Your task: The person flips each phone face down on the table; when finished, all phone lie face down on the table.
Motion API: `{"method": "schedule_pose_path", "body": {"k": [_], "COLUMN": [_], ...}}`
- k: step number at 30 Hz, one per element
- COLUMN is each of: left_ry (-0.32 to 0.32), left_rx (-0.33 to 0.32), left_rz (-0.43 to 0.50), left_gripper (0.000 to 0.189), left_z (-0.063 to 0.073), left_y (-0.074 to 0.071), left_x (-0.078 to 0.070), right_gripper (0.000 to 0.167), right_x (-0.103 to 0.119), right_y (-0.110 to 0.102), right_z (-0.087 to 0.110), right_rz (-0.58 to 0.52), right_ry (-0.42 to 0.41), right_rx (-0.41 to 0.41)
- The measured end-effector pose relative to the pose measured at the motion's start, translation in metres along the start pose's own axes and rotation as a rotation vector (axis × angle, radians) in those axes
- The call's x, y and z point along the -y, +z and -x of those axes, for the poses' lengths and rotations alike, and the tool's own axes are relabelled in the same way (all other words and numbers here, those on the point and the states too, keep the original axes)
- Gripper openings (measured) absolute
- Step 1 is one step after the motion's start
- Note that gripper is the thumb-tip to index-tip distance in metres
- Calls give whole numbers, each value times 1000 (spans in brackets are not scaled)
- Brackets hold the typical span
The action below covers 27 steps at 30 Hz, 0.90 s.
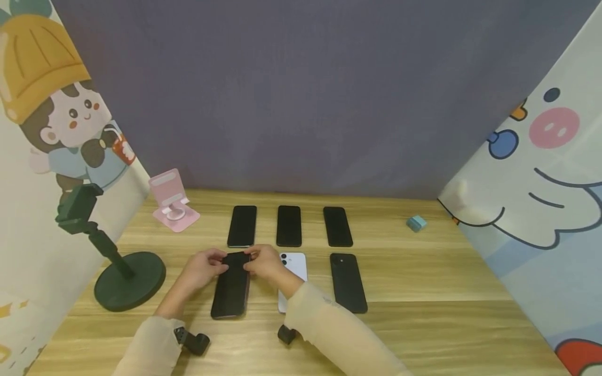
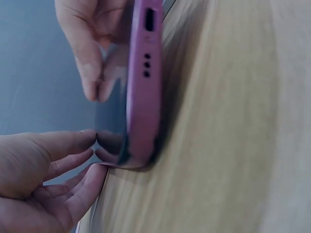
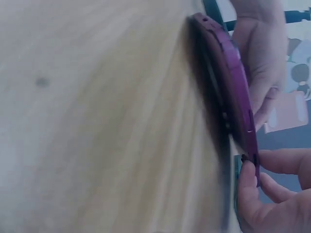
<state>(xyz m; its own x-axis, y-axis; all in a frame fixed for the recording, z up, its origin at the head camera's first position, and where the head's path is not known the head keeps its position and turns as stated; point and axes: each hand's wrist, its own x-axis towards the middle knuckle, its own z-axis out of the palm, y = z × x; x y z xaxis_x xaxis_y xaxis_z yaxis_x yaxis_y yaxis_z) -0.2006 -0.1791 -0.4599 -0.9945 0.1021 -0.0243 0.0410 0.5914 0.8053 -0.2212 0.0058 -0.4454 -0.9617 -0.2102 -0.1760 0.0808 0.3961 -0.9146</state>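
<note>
A black-screened smartphone (image 1: 232,287) with a purple-pink edge lies screen up, its far end tilted slightly off the table. My left hand (image 1: 203,268) pinches it near the far left corner; its thumb and fingers (image 2: 92,182) meet the edge in the left wrist view. At the far right corner, my right hand (image 1: 267,263) pinches the purple rim, thumb and fingers on opposite faces in the right wrist view. Beside it lies a white phone (image 1: 295,265), back up and partly hidden by the right forearm. A black phone (image 1: 348,282) lies back up farther right.
Behind these, three dark phones lie in a row: left (image 1: 242,225), middle (image 1: 289,225) and right (image 1: 337,226). A pink stand (image 1: 169,190) and a dark green stand (image 1: 129,284) are at the left. A small teal block (image 1: 416,223) sits back right on the wooden table (image 1: 423,324).
</note>
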Motion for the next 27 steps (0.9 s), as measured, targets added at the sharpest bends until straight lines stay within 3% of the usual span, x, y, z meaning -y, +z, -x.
{"method": "schedule_pose_path", "body": {"k": [5, 11, 18, 27], "left_ry": [-11, 30, 35, 7], "left_rx": [3, -10, -18, -11], "left_rz": [66, 145, 153, 251], "left_gripper": [34, 34, 34, 40], "left_z": [2, 3, 5, 6], "left_y": [2, 6, 9, 13], "left_x": [-1, -5, -14, -18], "right_gripper": [36, 41, 40, 39], "right_x": [7, 7, 8, 7], "right_y": [-5, -8, -12, -15], "right_z": [2, 4, 6, 7], "right_rz": [-57, -201, -178, -381], "right_ry": [-5, -30, -61, -48], "right_rx": [5, 3, -22, 40]}}
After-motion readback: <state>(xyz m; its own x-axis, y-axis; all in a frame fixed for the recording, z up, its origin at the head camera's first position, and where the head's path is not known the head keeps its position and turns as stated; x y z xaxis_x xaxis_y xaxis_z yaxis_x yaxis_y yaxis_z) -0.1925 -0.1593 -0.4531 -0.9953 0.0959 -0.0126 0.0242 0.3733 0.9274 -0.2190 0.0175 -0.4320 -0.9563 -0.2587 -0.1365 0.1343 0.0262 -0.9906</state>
